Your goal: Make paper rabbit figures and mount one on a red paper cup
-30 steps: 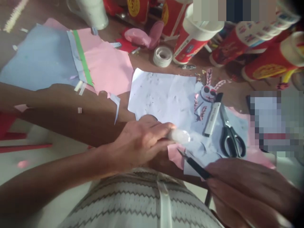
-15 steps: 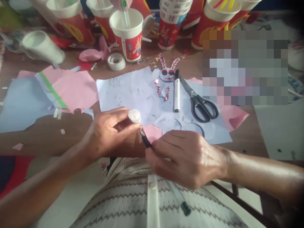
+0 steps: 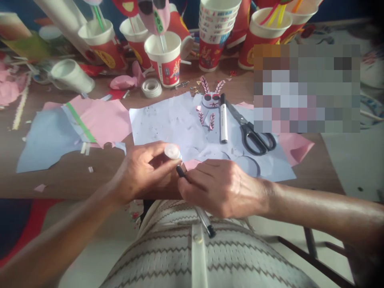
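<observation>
Right hand [image 3: 213, 186] with pen [image 3: 205, 221] sits closer to left hand [image 3: 138, 170] than a second ago. Pen gripped, black end poking out at the white piece's [image 3: 172, 151] 5 o'clock. White piece pinched in left hand, over desk [image 3: 63, 184] near its front edge. From it: rabbit cutout [image 3: 211, 101] 1 o'clock, marker [image 3: 223, 122] 2, scissors [image 3: 253, 138] 3, pink paper [image 3: 105, 122] 10.
</observation>
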`<state>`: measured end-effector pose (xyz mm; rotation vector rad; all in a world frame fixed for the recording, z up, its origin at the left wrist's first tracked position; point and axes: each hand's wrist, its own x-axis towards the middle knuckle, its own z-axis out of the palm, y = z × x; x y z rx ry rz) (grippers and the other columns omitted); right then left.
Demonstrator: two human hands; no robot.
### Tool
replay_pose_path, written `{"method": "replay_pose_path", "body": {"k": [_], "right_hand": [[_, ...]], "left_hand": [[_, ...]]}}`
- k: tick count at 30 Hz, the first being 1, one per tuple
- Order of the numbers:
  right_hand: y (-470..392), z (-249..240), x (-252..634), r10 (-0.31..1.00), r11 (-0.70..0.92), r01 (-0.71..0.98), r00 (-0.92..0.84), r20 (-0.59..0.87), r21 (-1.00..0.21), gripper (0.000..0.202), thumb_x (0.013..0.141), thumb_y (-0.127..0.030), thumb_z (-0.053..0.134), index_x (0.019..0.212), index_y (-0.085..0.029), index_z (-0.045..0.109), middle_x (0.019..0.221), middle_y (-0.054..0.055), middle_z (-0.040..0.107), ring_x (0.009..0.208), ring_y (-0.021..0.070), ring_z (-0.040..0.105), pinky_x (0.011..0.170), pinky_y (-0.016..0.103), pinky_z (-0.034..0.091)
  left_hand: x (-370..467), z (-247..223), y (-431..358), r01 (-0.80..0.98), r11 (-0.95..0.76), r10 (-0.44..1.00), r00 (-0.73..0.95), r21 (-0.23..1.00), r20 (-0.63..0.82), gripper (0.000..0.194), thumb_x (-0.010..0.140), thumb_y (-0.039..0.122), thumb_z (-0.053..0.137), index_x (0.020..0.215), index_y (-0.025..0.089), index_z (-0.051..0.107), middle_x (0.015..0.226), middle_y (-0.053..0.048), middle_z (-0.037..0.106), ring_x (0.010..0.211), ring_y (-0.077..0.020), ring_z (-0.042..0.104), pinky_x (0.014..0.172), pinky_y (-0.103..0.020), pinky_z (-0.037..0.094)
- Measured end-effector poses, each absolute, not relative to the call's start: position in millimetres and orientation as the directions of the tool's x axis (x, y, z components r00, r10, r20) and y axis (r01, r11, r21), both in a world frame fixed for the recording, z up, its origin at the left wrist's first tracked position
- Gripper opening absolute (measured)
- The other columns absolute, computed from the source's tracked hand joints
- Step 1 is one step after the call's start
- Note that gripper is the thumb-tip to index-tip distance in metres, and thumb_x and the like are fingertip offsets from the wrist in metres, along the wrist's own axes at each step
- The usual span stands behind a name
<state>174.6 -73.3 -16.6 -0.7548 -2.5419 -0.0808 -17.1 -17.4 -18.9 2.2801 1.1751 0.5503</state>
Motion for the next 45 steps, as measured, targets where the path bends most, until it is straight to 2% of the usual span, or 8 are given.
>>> {"method": "replay_pose_path", "body": {"k": [12, 18, 25, 30, 36, 40, 45], "right_hand": [[-70, -19, 167, 0.522, 0.832, 0.547, -0.719, 0.458, -0.091, 0.024, 0.091, -0.009, 0.036, 0.081, -0.014, 0.058, 0.061, 0.001, 0.059, 0.052, 0.0148, 0.052, 0.045, 0.029, 0.034], [-72, -20, 166, 0.529, 0.829, 0.553, -0.729, 0.435, -0.081, 0.022, 0.089, -0.008, 0.04, 0.08, -0.013, 0.059, 0.063, 0.002, 0.059, 0.054, 0.0155, 0.052, 0.048, 0.029, 0.036], [-79, -15, 177, 0.554, 0.82, 0.559, -0.722, 0.414, -0.123, 0.024, 0.087, -0.007, 0.042, 0.078, -0.012, 0.063, 0.061, 0.002, 0.056, 0.053, 0.0159, 0.048, 0.049, 0.029, 0.037], [-77, -15, 185, 0.602, 0.796, 0.558, -0.688, 0.405, -0.235, 0.028, 0.086, -0.006, 0.04, 0.07, -0.013, 0.06, 0.058, 0.002, 0.056, 0.051, 0.0143, 0.046, 0.047, 0.027, 0.038], [-74, -22, 191, 0.654, 0.757, 0.526, -0.623, 0.43, -0.388, 0.012, 0.083, -0.007, 0.049, 0.086, -0.012, 0.059, 0.065, 0.002, 0.061, 0.057, 0.0133, 0.052, 0.051, 0.025, 0.042], [-73, -23, 193, 0.722, 0.689, 0.524, -0.552, 0.417, -0.501, 0.011, 0.083, -0.006, 0.051, 0.089, -0.013, 0.057, 0.065, 0.002, 0.061, 0.054, 0.011, 0.053, 0.049, 0.023, 0.041], [-70, -23, 193, 0.757, 0.652, 0.537, -0.498, 0.423, -0.535, 0.008, 0.084, -0.01, 0.053, 0.089, -0.015, 0.056, 0.069, 0.002, 0.064, 0.057, 0.011, 0.057, 0.052, 0.023, 0.043]], "left_hand": [[-19, -22, -18, 0.622, -0.475, 0.832, 0.549, 0.623, 0.087, 0.012, 0.079, 0.029, 0.062, 0.085, 0.019, 0.065, 0.078, 0.001, 0.069, 0.066, -0.0135, 0.061, 0.063, -0.024, 0.05], [-17, -19, -17, 0.624, -0.469, 0.83, 0.553, 0.626, 0.071, 0.014, 0.079, 0.029, 0.061, 0.084, 0.017, 0.066, 0.075, -0.001, 0.069, 0.066, -0.0137, 0.061, 0.061, -0.023, 0.048], [-17, -22, -16, 0.612, -0.505, 0.822, 0.557, 0.609, 0.122, 0.014, 0.079, 0.031, 0.062, 0.084, 0.018, 0.066, 0.072, 0.001, 0.068, 0.063, -0.0127, 0.06, 0.057, -0.023, 0.047], [-19, -23, -16, 0.596, -0.495, 0.816, 0.568, 0.632, 0.104, 0.013, 0.08, 0.031, 0.06, 0.085, 0.021, 0.065, 0.076, 0.001, 0.068, 0.065, -0.0139, 0.061, 0.056, -0.024, 0.046], [-20, -22, -17, 0.56, -0.479, 0.805, 0.588, 0.677, 0.083, 0.013, 0.082, 0.029, 0.06, 0.09, 0.02, 0.064, 0.079, 0.001, 0.067, 0.066, -0.0119, 0.058, 0.058, -0.023, 0.044], [-20, -24, -18, 0.53, -0.485, 0.796, 0.597, 0.695, 0.101, 0.016, 0.083, 0.03, 0.059, 0.092, 0.017, 0.064, 0.078, 0.001, 0.067, 0.061, -0.0097, 0.055, 0.056, -0.022, 0.042], [-20, -25, -16, 0.459, -0.528, 0.765, 0.622, 0.714, 0.166, 0.012, 0.085, 0.025, 0.058, 0.091, 0.017, 0.062, 0.08, -0.001, 0.066, 0.068, -0.0106, 0.058, 0.062, -0.023, 0.044]]}}
